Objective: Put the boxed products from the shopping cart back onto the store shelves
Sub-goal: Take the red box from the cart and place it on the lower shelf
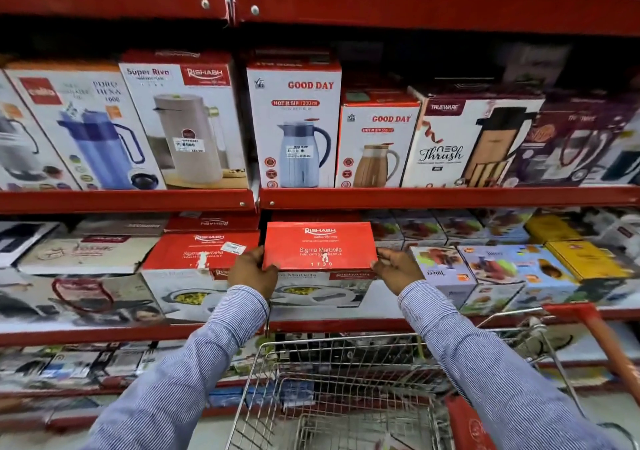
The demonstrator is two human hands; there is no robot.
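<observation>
Hands (254, 271) (398, 269) grip Rishabh Sigma Marbella box (320, 246).

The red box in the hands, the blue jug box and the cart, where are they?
red box (320, 245), head view, middle of its red top.
blue jug box (294, 127), head view, front face.
cart (341, 337), head view, front wire rim.

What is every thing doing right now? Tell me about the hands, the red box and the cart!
Red-topped Rishabh Sigma Marbella box: held at both ends, at the shelf.
Left hand: gripping the box's left end.
Right hand: gripping the box's right end.
Matching red-topped box: resting on the shelf, beside the held one.
Wire shopping cart: parked below the arms; contents unclear.
Tall Good Day flask box: standing upright on the shelf above.
</observation>
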